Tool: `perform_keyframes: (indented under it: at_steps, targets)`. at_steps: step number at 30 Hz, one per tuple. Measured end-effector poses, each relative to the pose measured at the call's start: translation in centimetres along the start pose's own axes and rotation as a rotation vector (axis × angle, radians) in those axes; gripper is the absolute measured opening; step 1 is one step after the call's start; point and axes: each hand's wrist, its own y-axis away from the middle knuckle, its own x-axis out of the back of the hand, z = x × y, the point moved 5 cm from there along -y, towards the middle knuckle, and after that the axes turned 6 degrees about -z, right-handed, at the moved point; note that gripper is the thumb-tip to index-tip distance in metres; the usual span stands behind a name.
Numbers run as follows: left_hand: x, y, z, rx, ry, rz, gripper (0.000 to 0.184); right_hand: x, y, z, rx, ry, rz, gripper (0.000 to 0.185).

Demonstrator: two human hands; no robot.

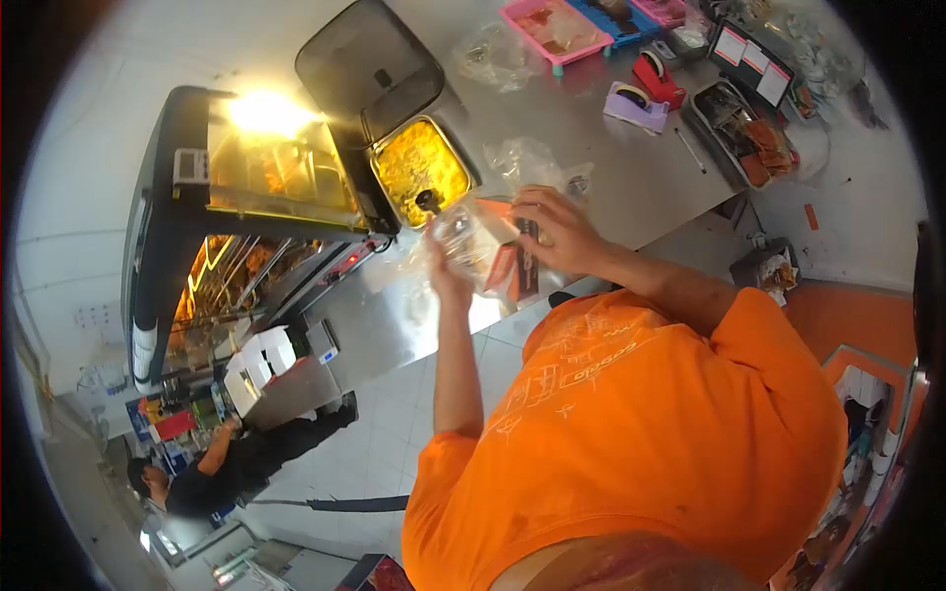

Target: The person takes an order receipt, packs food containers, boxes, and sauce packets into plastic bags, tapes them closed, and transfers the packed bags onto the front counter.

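An orange, white and black printed paper food box point(505, 271) is held up between my hands above the steel counter's front edge. My left hand point(448, 271) grips crumpled clear plastic that looks like a bag point(456, 234), at the left side of the box. On the right, my right hand point(557, 227) closes over the upper edge of the box with bent fingers. Just beyond my left hand sits a metal pan of yellow food point(419, 163), with a dark ladle point(427, 200) in it. More clear plastic point(527, 163) lies on the counter behind the box.
A lit food-warming cabinet point(276, 177) stands left, beside a raised dark lid point(370, 64). Tape dispensers point(641, 103), a pen point(690, 150), a pink tray point(557, 30) and a filled metal container point(739, 128) occupy the counter's right. A person in black point(236, 468) works at lower left.
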Motion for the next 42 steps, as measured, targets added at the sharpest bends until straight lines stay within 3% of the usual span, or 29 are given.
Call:
perform_keyframes:
  at_steps: [1,3,4,7,11,12,14,17,19,20,23,24,25,27,28,30,32,34,35,36,37,39,40,42]
  targets:
    - [0.2,-0.4,1.0,-0.003,-0.014,0.028,0.050,1.6,1.4,1.4,0.065,0.198,0.016,0.072]
    - [-5.6,1.2,6.1,0.198,0.196,0.119,0.043,4.6,3.3,1.4,0.237,0.332,-0.004,0.069]
    - [-7.9,1.2,7.2,0.255,0.265,0.047,0.041,5.7,4.6,1.0,0.317,0.392,-0.014,0.068]
    - [-15.0,1.5,7.5,0.350,0.352,-0.009,0.039,8.2,6.2,2.8,0.352,0.167,0.358,0.069]
    - [-25.4,-1.0,7.6,0.371,0.216,-0.088,0.036,14.8,7.8,8.1,0.272,0.191,0.348,0.091]
    - [-26.6,-2.4,6.9,0.319,-0.051,-0.104,0.032,17.1,8.0,9.0,0.247,0.021,0.392,0.092]
    - [-30.9,-4.9,5.9,0.292,-0.135,-0.217,0.031,21.2,8.0,10.9,0.208,-0.313,0.480,0.095]
    - [-35.9,-8.0,3.6,0.323,-0.077,-0.287,0.035,24.2,10.0,14.0,0.249,-0.178,0.376,0.101]
    - [-39.0,-9.9,2.1,0.364,0.023,-0.295,0.038,24.4,11.8,16.5,0.247,0.017,0.486,0.101]
    - [-40.4,-10.0,1.3,0.443,0.006,-0.089,0.042,24.4,12.4,18.1,0.244,0.112,0.543,0.102]
    - [-42.3,-10.9,-1.5,0.514,0.049,-0.051,0.042,27.4,12.0,21.5,0.244,0.131,0.633,0.101]
    - [-43.4,-11.1,-1.6,0.460,-0.009,0.001,0.046,28.3,11.1,22.7,0.181,-0.119,0.613,0.089]
    - [-43.5,-12.0,-1.2,0.271,-0.280,-0.025,0.043,29.0,10.4,24.0,0.120,-0.373,0.618,0.078]
    - [-42.7,-13.6,-1.4,-0.119,-0.815,-0.068,0.042,25.6,10.1,26.3,-0.221,-1.109,0.567,0.062]
    - [-40.9,-14.6,-2.7,-0.199,-0.986,-0.131,0.043,23.1,10.1,27.0,-0.405,-1.470,0.514,0.060]
    - [-34.7,-17.3,-6.5,-0.270,-1.218,-0.280,0.045,20.3,10.1,30.0,-0.642,-1.549,0.318,0.055]
    - [-32.9,-17.8,-8.3,-0.187,-1.148,-0.317,0.045,19.7,10.8,37.5,-0.700,-0.993,0.084,0.041]
    - [-31.1,-17.4,-10.4,-0.136,-1.132,-0.253,0.046,23.4,9.0,43.9,-0.745,-0.608,0.115,0.029]
    - [-29.9,-17.0,-11.9,-0.136,-1.187,-0.196,0.046,26.3,7.6,46.9,-0.774,-0.504,0.253,0.025]
    - [-28.4,-16.4,-13.7,-0.130,-1.254,-0.139,0.046,29.3,6.3,49.7,-0.618,-0.153,0.464,0.019]
    - [-26.7,-15.6,-15.9,-0.125,-1.350,-0.092,0.047,30.8,5.5,53.2,-0.643,0.094,0.360,0.013]
    - [-23.1,-13.6,-21.7,-0.109,-1.702,-0.052,0.048,31.1,4.7,61.4,-0.878,0.350,-0.115,0.014]
    - [-21.7,-12.2,-25.2,-0.100,-1.926,-0.036,0.049,30.9,4.9,63.6,-0.884,0.395,-0.128,0.015]
    - [-20.9,-9.9,-29.6,0.002,-2.014,0.044,0.050,29.4,4.6,67.3,-0.880,0.489,-0.155,0.018]
